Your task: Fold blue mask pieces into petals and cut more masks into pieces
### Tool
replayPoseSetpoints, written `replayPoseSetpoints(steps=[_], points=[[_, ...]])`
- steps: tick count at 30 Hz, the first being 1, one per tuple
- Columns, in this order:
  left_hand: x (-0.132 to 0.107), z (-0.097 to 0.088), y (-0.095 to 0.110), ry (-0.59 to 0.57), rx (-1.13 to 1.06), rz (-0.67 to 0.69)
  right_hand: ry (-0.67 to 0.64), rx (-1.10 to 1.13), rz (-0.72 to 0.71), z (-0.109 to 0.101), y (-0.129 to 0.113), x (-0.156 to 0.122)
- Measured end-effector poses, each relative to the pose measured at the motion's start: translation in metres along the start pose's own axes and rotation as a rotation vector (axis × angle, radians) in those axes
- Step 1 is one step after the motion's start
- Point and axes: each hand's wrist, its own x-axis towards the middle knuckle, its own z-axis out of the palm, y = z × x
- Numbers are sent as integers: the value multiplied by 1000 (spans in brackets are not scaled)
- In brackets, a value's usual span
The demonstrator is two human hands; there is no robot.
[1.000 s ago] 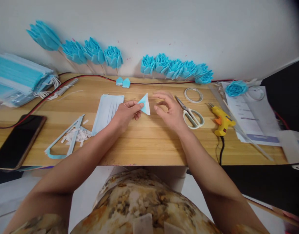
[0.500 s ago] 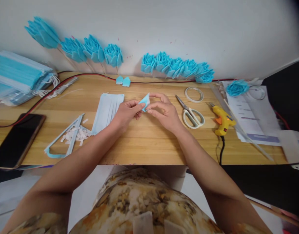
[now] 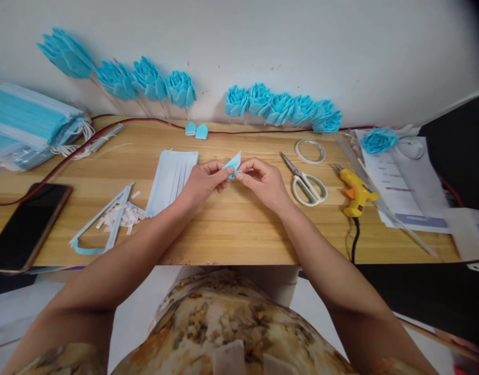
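Over the middle of the table, my left hand [image 3: 206, 182] pinches a small folded piece of blue mask fabric [image 3: 232, 165] between thumb and fingers. It comes to a point at its upper right. My right hand [image 3: 261, 182] is closed in a pinch at the piece's lower right edge, where a narrow pale bit shows at the fingertips; its exact form is too small to tell. A flat light-blue face mask [image 3: 172, 179] lies left of my hands. Two small blue folded petals [image 3: 201, 131] rest near the wall. White-handled scissors [image 3: 307, 187] lie to the right of my right hand.
Blue fabric roses [image 3: 280, 108] lean along the wall. A tape roll [image 3: 309, 151] and a yellow glue gun [image 3: 357, 192] lie right. At left are stacked masks [image 3: 24, 114], a phone [image 3: 30, 226], white scraps [image 3: 120, 216] and cut mask strips [image 3: 113, 229]. A cable [image 3: 145, 120] crosses behind.
My right hand's fingers have curled in and now pinch the lower right edge of the blue piece; its index finger was stretched above before. My left hand keeps its hold.
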Motion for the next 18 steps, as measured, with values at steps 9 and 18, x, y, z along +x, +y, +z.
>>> replayPoseSetpoints(steps=[9,18], points=[[-2,0,2,-6,4,-18,-20,139,109,1,10,3],[-3,1,5,-18,57,-40,-68,114,133,-1,8,2]])
